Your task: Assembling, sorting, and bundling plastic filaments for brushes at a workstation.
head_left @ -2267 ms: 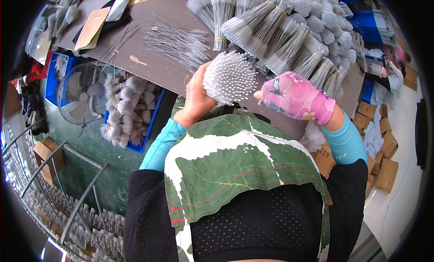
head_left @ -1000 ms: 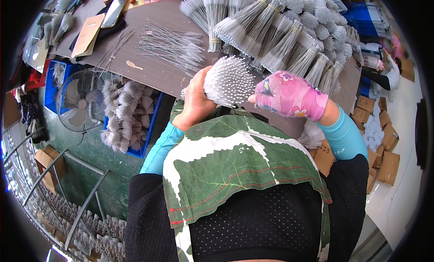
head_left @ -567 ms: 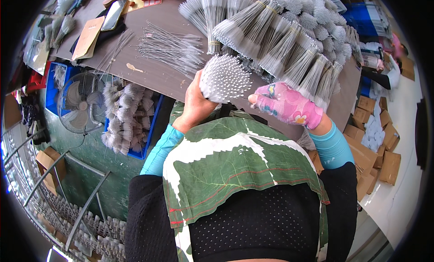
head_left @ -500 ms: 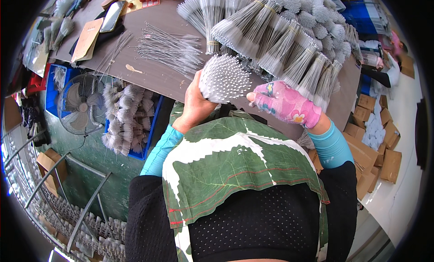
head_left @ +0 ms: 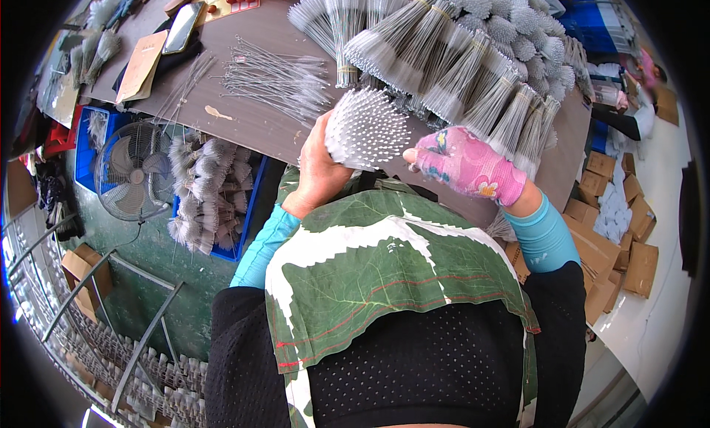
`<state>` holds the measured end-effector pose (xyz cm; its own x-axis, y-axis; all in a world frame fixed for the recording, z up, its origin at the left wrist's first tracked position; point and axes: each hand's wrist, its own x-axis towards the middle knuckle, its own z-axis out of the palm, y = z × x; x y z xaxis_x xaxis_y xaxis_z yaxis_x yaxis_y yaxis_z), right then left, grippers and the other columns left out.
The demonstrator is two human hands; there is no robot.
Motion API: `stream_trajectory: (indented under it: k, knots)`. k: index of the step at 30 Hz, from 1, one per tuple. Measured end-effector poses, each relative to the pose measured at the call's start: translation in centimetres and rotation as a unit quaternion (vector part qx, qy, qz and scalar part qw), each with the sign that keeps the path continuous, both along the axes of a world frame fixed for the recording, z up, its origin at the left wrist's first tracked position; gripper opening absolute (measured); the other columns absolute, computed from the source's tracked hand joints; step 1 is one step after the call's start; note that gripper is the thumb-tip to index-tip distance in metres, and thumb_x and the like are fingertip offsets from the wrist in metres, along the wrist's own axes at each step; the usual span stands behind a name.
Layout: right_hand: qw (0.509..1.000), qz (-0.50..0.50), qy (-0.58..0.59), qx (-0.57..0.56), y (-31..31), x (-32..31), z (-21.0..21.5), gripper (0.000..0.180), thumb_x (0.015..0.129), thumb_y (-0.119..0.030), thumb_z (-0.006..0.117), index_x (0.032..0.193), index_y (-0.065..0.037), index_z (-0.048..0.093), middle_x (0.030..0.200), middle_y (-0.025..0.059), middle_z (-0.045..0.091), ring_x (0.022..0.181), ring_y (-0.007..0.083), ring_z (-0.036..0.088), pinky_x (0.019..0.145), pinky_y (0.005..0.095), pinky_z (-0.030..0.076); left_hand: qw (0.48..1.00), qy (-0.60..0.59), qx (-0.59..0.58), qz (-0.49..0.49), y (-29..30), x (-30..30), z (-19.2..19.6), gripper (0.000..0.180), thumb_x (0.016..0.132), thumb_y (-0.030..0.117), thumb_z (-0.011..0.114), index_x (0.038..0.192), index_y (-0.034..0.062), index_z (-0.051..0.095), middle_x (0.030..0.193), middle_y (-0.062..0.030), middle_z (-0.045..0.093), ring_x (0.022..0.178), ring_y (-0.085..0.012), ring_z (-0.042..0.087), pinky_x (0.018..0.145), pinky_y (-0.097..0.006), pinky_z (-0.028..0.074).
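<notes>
Left hand [head_left: 319, 169] fingers hidden behind the brush bundle [head_left: 366, 128]; its wire stems not visible. Right hand [head_left: 466, 164] fingertips covered by a pink glove. Far-side brushes cut off at the top edge.

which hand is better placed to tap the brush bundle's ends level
Right, probably. The left hand already grips the brush bundle, while the gloved right hand sits beside its spread ends.

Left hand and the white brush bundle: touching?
Touching. The head view shows the left hand wrapped around the side of the white brush bundle, fingers against its edge with no gap. The gloved right hand sits just beside the bundle.
</notes>
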<state>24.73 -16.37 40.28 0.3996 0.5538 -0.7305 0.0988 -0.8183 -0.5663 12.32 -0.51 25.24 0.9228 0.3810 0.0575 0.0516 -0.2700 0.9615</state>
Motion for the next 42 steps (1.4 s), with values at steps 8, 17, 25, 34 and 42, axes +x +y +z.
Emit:
stream_trajectory:
  k: [8,17,25,34,42]
  knots:
    - [0.999,0.039,0.013,0.004,0.3,0.4,0.3,0.037,0.090,-0.035,0.056,0.079,-0.001,0.066,0.063,0.0027,0.059,0.056,0.0085,0.049,0.055,0.0258,0.041,1.000,-0.011,-0.015,-0.001,-0.1,-0.2,-0.3,0.061,0.067,0.011,0.075,0.121,0.0051,0.047,0.109,-0.0146,0.059,0.103,-0.0300,0.058,0.085,-0.036,0.045]
    - [0.992,-0.022,0.119,-0.026,-0.2,0.2,-0.9,0.039,0.090,-0.038,0.054,0.081,-0.002,0.066,0.073,-0.0007,0.063,0.055,0.0046,0.046,0.052,0.0226,0.039,1.000,-0.013,-0.022,-0.013,0.1,-0.4,-0.3,0.063,0.066,0.012,0.076,0.122,0.0053,0.047,0.110,-0.0142,0.059,0.103,-0.0297,0.058,0.086,-0.036,0.045]
    - [0.992,0.108,0.070,-0.010,0.8,0.9,0.3,0.037,0.089,-0.035,0.055,0.083,-0.001,0.067,0.071,0.0064,0.064,0.062,0.0128,0.055,0.063,0.0290,0.044,0.999,0.009,-0.005,-0.037,0.0,-0.8,-1.1,0.065,0.065,0.014,0.076,0.122,0.0061,0.046,0.112,-0.0151,0.058,0.104,-0.0318,0.056,0.086,-0.038,0.045]
    - [0.990,0.131,0.053,-0.025,1.2,1.0,0.8,0.038,0.089,-0.036,0.055,0.084,-0.001,0.067,0.068,0.0046,0.063,0.063,0.0111,0.054,0.062,0.0277,0.044,0.999,0.024,0.001,-0.027,-0.1,-0.9,-0.1,0.063,0.066,0.014,0.075,0.121,0.0051,0.046,0.109,-0.0165,0.058,0.102,-0.0354,0.056,0.084,-0.041,0.045]
    - [0.995,0.013,0.096,-0.006,-0.2,-0.1,0.1,0.045,0.088,-0.044,0.055,0.077,-0.002,0.065,0.058,0.0029,0.054,0.055,0.0107,0.049,0.056,0.0282,0.041,1.000,0.001,-0.004,-0.027,-0.2,-0.5,-0.2,0.063,0.067,0.012,0.075,0.122,0.0047,0.046,0.111,-0.0151,0.059,0.104,-0.0298,0.057,0.087,-0.036,0.045]
